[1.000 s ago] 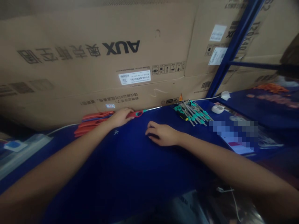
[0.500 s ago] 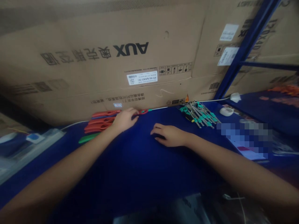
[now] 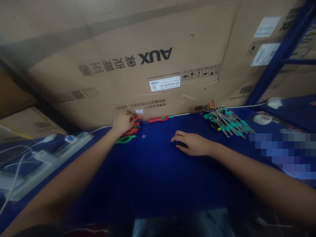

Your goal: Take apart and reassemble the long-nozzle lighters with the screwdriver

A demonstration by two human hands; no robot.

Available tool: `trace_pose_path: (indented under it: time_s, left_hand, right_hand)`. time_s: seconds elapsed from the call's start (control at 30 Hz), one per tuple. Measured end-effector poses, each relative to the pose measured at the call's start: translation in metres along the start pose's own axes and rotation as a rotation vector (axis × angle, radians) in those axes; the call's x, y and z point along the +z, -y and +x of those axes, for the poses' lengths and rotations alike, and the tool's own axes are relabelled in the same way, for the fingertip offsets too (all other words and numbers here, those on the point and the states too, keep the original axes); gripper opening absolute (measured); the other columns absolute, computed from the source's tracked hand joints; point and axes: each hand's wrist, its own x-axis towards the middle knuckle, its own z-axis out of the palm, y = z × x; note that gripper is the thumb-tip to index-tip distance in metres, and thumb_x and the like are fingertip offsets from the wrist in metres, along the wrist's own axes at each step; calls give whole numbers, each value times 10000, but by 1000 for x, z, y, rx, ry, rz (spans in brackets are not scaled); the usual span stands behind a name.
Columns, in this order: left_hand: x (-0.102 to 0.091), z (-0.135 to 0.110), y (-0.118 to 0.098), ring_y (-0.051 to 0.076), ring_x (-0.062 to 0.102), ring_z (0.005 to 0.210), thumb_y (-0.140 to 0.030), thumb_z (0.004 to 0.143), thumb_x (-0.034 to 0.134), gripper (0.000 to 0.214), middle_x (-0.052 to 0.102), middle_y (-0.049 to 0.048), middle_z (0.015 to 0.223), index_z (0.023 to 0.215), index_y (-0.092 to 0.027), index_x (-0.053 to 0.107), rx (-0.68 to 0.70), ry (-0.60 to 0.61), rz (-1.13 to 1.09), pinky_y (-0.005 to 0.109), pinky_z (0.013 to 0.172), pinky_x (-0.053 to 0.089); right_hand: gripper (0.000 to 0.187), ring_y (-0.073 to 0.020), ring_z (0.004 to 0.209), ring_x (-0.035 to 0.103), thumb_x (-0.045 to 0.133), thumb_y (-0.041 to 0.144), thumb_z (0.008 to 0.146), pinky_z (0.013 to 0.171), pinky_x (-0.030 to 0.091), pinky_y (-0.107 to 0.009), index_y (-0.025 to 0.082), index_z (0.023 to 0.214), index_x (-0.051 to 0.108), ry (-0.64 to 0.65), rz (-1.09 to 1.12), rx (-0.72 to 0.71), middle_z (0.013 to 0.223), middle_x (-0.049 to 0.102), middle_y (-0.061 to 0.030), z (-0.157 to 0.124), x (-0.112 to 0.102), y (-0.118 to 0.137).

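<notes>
My left hand [image 3: 124, 122] bends its fingers over the far end of a row of red plastic handles [image 3: 131, 132], closed on one of them as far as I can see. A green plastic handle [image 3: 125, 139] lies at the near side of the row. Just right of these fingers is a red lighter-like tool [image 3: 158, 119] with a green collar and a thin metal rod, lying along the carton. My right hand [image 3: 194, 143] hovers or rests over the blue tabletop, half curled, thumb and fingers apart, with nothing visible in it.
A large cardboard carton [image 3: 103, 95] walls off the back. At the right lie metal rods with green ends [image 3: 229, 121], a screwdriver [image 3: 215, 125] and a white tape roll [image 3: 262, 119]. A power strip with cables [image 3: 46, 158] runs along the left. A blue post [image 3: 278, 56] stands at right.
My left hand has moved left, from beside the lighter-like tool onto the red handles. My right hand keeps its half-curled pose. The view has swung left.
</notes>
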Motion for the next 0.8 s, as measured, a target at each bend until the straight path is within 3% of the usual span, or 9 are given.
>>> trace_pose_path:
  time_s: [0.13, 0.37, 0.5, 0.67, 0.8]
  left_hand:
    - [-4, 2, -6, 319, 564, 1116, -272, 927, 513, 242, 604, 146, 1156, 926, -172, 733, 38, 9, 65, 420, 912, 445]
    - [-13, 3, -13, 357, 533, 1183, -277, 965, 458, 288, 612, 180, 1195, 996, -133, 706, 103, 17, 159, 466, 974, 376]
    - [-12, 2, -13, 349, 540, 1166, -302, 954, 497, 261, 611, 166, 1196, 945, -151, 710, 113, 36, 173, 460, 955, 374]
    - [-6, 5, -8, 344, 550, 1130, -386, 933, 535, 293, 607, 166, 1198, 1047, -160, 682, 90, 46, 180, 452, 908, 407]
    - [-5, 8, -4, 325, 580, 1085, -322, 918, 539, 233, 628, 154, 1140, 952, -175, 718, 63, 79, 199, 422, 864, 433]
  right_hand:
    - [328, -184, 892, 653, 498, 237, 947, 801, 534, -335, 207, 1263, 580, 8, 0, 6, 1191, 576, -90, 0, 0, -1]
    - [337, -189, 902, 651, 489, 241, 952, 808, 533, -342, 209, 1278, 567, 27, -10, 7, 1209, 565, -92, -1, -1, -1]
    - [334, -195, 924, 651, 489, 240, 953, 825, 535, -350, 205, 1275, 569, 28, -1, 8, 1214, 566, -93, -1, -1, 0]
    - [340, -187, 887, 650, 501, 229, 944, 793, 541, -345, 203, 1275, 572, 26, -1, 10, 1203, 569, -91, 0, 0, 1]
    - [341, -190, 901, 653, 504, 228, 944, 808, 546, -353, 200, 1277, 571, 27, 5, 11, 1206, 570, -96, 0, -1, 1]
